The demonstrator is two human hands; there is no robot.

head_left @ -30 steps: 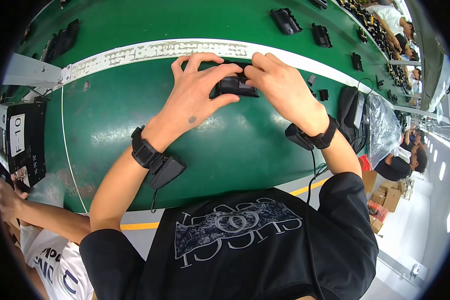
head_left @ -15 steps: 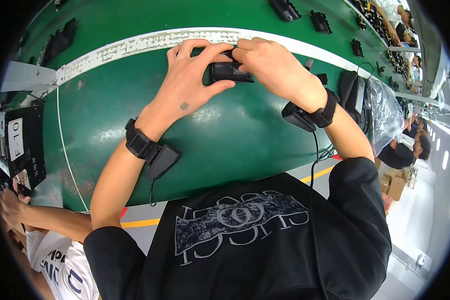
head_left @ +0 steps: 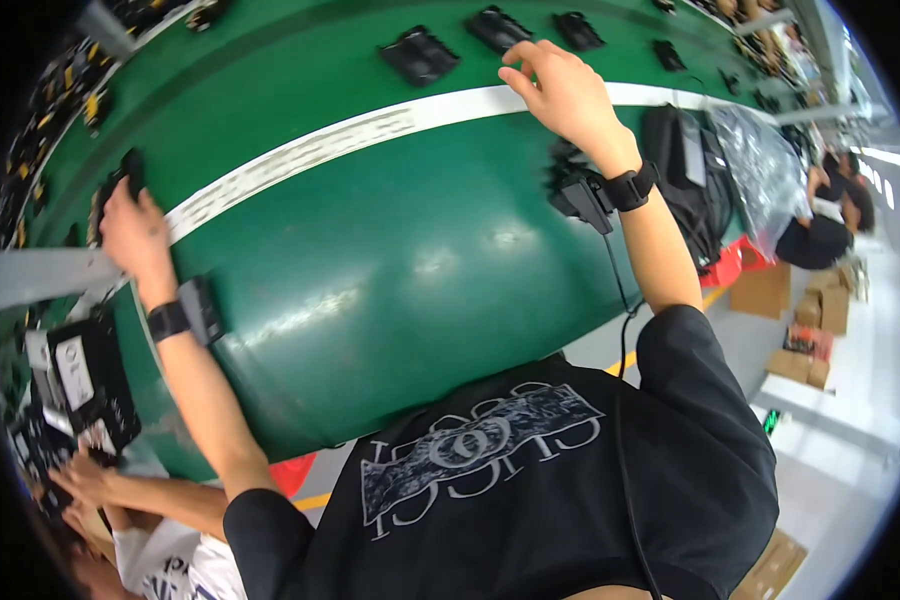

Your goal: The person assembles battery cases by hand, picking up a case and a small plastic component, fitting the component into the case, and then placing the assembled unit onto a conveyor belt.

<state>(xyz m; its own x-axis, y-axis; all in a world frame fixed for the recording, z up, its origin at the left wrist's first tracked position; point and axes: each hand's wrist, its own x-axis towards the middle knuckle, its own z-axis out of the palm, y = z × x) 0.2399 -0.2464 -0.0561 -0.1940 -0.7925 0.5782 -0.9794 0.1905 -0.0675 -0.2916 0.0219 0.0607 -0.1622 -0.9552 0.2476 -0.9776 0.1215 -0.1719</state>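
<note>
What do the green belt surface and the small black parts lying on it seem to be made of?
The green belt surface looks like smooth rubber or vinyl with a semi-gloss finish: soft light reflections spread across it. The small black parts look like matt moulded plastic, dull and ribbed, though they are too small to be sure.

1 head view, looking steeply down, close over green belt (head_left: 390,270).

My tabletop (head_left: 390,270) is glossy green, crossed by a white stripe (head_left: 300,160) with fine grey print. The small parts (head_left: 420,55) on it are black, as are both my wrist straps (head_left: 168,320). My T-shirt (head_left: 530,500) is black with a pale grey-blue printed pattern.
</note>
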